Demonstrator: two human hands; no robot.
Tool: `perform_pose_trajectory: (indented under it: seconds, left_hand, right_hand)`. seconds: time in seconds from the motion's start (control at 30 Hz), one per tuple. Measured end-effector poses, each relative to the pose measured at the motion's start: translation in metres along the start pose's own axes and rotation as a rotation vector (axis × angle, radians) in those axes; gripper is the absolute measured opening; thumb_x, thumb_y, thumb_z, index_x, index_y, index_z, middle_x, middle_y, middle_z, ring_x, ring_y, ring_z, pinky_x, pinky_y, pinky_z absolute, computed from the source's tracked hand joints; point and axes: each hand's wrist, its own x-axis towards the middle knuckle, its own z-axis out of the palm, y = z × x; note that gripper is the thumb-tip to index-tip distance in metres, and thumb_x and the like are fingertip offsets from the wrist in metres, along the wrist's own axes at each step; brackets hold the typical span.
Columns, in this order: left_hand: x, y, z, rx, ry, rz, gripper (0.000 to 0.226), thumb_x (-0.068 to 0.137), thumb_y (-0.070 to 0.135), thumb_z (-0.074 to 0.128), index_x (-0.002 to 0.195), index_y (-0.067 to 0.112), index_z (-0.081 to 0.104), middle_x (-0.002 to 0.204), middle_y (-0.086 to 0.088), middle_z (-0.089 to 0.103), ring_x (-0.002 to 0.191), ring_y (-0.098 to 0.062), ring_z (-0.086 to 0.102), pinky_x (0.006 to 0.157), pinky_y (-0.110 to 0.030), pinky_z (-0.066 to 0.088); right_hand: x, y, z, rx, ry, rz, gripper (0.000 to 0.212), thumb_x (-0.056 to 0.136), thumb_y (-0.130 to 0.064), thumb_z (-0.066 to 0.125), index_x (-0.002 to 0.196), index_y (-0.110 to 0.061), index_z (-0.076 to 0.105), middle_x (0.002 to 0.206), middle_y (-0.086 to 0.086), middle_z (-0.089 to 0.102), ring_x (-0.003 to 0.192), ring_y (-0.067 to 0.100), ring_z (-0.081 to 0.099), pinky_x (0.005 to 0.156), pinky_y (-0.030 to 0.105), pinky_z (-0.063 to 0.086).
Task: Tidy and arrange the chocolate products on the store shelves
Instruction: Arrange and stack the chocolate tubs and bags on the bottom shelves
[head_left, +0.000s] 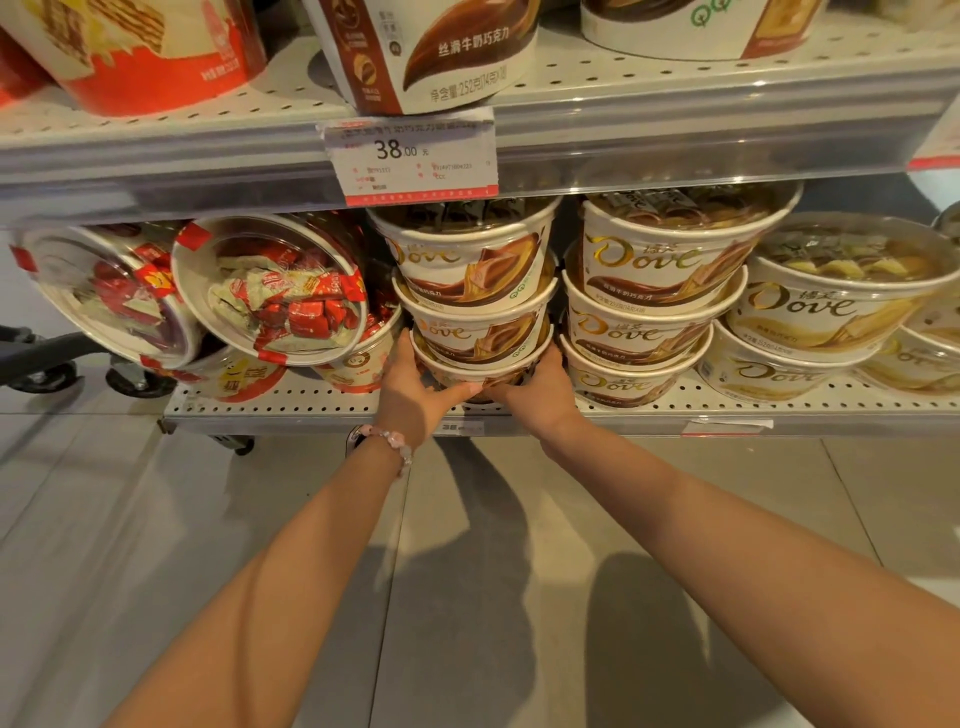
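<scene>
I have both arms stretched to the lower shelf. My left hand and right hand cup the bottom tub of a three-high stack at the shelf's front edge, fingers curled beneath it.

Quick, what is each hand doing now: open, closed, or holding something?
Left hand: holding the bottom Dove tub of the three-tub stack, fingers curled around its base.
Right hand: holding the same tub from the other side.
</scene>
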Motion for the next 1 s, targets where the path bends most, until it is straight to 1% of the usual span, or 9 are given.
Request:
perform_pose_trajectory:
  seconds: [0.13, 0.23, 0.33, 0.4, 0.47, 0.57, 0.8, 0.9, 1.0]
  left_hand:
    - [-0.013, 0.014, 0.006, 0.068, 0.094, 0.034, 0.077, 0.067, 0.02, 0.082, 0.131, 0.012, 0.039, 0.124, 0.006, 0.052, 0.113, -0.002, 0.048, 0.093, -0.012, 0.042]
    - [-0.024, 0.022, 0.017, 0.09, 0.254, 0.111, 0.084, 0.064, 0.04, 0.075, 0.134, 0.008, 0.039, 0.132, 0.0, 0.049, 0.125, -0.015, 0.045, 0.104, -0.032, 0.04]
    - [-0.018, 0.037, 0.019, 0.093, 0.325, 0.122, 0.096, 0.061, 0.046, 0.077, 0.139, 0.009, 0.033, 0.136, -0.004, 0.047, 0.128, -0.016, 0.043, 0.106, -0.036, 0.039]
    - [-0.008, 0.045, 0.017, 0.074, 0.286, 0.095, 0.104, 0.058, 0.036, 0.085, 0.141, 0.011, 0.029, 0.136, -0.001, 0.047, 0.127, -0.011, 0.043, 0.106, -0.027, 0.037]
    - [-0.001, 0.048, 0.016, 0.071, 0.263, 0.073, 0.111, 0.054, 0.027, 0.089, 0.143, 0.012, 0.024, 0.139, 0.0, 0.045, 0.127, -0.009, 0.041, 0.104, -0.018, 0.034]
    - [-0.001, 0.046, 0.018, 0.075, 0.286, 0.046, 0.11, 0.053, 0.03, 0.09, 0.142, 0.016, 0.026, 0.137, 0.004, 0.047, 0.123, -0.004, 0.042, 0.093, -0.002, 0.033]
    - [-0.004, 0.05, 0.017, 0.115, 0.311, 0.04, 0.112, 0.051, 0.035, 0.09, 0.141, 0.013, 0.027, 0.136, 0.001, 0.047, 0.126, -0.011, 0.043, 0.1, -0.017, 0.035]
    - [-0.006, 0.057, 0.012, 0.124, 0.304, 0.039, 0.12, 0.053, 0.034, 0.089, 0.146, 0.01, 0.017, 0.144, -0.004, 0.037, 0.134, -0.015, 0.034, 0.111, -0.03, 0.03]
    - [-0.014, 0.067, 0.012, 0.134, 0.323, 0.057, 0.124, 0.056, 0.034, 0.087, 0.148, 0.009, 0.009, 0.149, -0.007, 0.028, 0.138, -0.016, 0.026, 0.113, -0.029, 0.023]
  right_hand:
    - [-0.027, -0.008, -0.003, 0.042, 0.162, -0.073, 0.056, 0.076, -0.007, 0.071, 0.127, -0.013, 0.049, 0.125, 0.001, 0.055, 0.119, 0.015, 0.051, 0.102, 0.031, 0.042]
    - [-0.041, -0.016, -0.005, 0.033, 0.207, -0.167, 0.063, 0.081, -0.01, 0.068, 0.137, -0.012, 0.039, 0.125, -0.007, 0.042, 0.115, 0.002, 0.039, 0.099, 0.014, 0.032]
    - [-0.028, -0.025, -0.007, -0.037, 0.192, -0.195, 0.068, 0.082, -0.008, 0.066, 0.142, -0.01, 0.033, 0.132, -0.002, 0.039, 0.119, 0.0, 0.032, 0.095, 0.002, 0.021]
    - [-0.018, -0.03, -0.004, -0.058, 0.162, -0.211, 0.071, 0.079, -0.011, 0.068, 0.141, -0.013, 0.034, 0.14, 0.002, 0.043, 0.13, 0.011, 0.037, 0.108, 0.019, 0.029]
    - [-0.016, -0.032, -0.002, -0.05, 0.116, -0.186, 0.071, 0.078, -0.013, 0.067, 0.14, -0.018, 0.034, 0.137, 0.002, 0.048, 0.13, 0.016, 0.042, 0.108, 0.037, 0.037]
    - [-0.015, -0.035, -0.004, -0.048, 0.082, -0.164, 0.07, 0.079, -0.014, 0.065, 0.139, -0.022, 0.033, 0.135, -0.001, 0.052, 0.126, 0.017, 0.047, 0.105, 0.037, 0.04]
    - [-0.017, -0.038, -0.011, -0.005, 0.028, -0.153, 0.071, 0.079, -0.011, 0.067, 0.139, -0.022, 0.033, 0.136, -0.004, 0.051, 0.128, 0.013, 0.045, 0.107, 0.039, 0.039]
    - [-0.032, -0.043, -0.011, 0.014, 0.124, -0.221, 0.07, 0.08, -0.008, 0.064, 0.142, -0.016, 0.032, 0.141, -0.007, 0.041, 0.132, 0.006, 0.035, 0.112, 0.024, 0.029]
    - [-0.045, -0.054, -0.009, 0.021, 0.186, -0.333, 0.064, 0.086, -0.006, 0.058, 0.143, -0.014, 0.032, 0.141, -0.008, 0.037, 0.131, 0.001, 0.031, 0.106, 0.005, 0.023]
